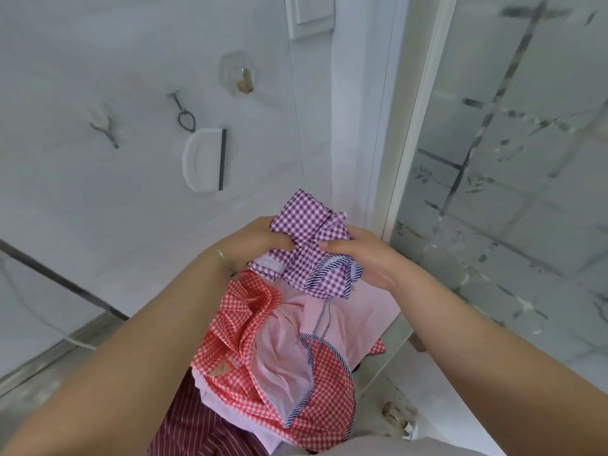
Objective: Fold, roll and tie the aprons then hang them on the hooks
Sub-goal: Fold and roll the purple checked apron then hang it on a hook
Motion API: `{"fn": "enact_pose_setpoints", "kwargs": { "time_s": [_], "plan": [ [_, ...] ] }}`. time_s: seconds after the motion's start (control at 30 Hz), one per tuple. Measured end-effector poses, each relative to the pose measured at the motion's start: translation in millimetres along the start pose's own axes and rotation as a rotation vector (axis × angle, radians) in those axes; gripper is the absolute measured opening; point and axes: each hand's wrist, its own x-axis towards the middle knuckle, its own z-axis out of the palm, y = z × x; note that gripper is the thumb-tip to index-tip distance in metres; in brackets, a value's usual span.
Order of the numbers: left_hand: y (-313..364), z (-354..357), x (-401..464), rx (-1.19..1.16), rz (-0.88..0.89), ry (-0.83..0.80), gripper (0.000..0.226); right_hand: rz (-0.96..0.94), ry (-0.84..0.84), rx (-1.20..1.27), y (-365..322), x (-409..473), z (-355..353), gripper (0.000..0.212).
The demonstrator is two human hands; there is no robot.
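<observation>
While both hands, left hand (255,243) and right hand (365,255), grip the bunched purple apron (309,245) with curled fingers, it sits just above the red apron (263,327), below the wall hooks (245,81)

White wall (98,192) rises beyond the grip; a frosted glass door (513,159) stands right of it, a light switch (311,14) above.
</observation>
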Motion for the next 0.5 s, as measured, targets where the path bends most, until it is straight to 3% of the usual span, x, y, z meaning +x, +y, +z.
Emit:
{"fn": "enact_pose_setpoints", "kwargs": {
  "time_s": [0.1,0.17,0.27,0.4,0.5],
  "plan": [
    [0.0,-5.0,-1.2,-0.069,-0.023,0.026,0.024,-0.008,0.012,0.044,-5.2,1.3,-3.6,0.04],
    [3.4,-5.4,-1.5,0.015,-0.014,0.08,0.022,-0.065,0.084,-0.129,-8.8,2.9,0.2,0.03],
    [10.5,6.4,3.4,0.313,0.102,0.189,0.03,-0.163,0.162,-0.408,-11.3,8.8,12.9,0.018],
    [16.0,30.8,6.1,0.666,0.188,0.45,0.04,-0.169,0.206,-0.296,-14.1,16.0,23.9,0.01],
    [10.4,48.1,6.4,1.057,0.284,0.667,0.058,-0.137,0.238,-0.177,-17.6,16.3,27.6,0.017]
  ]
}}
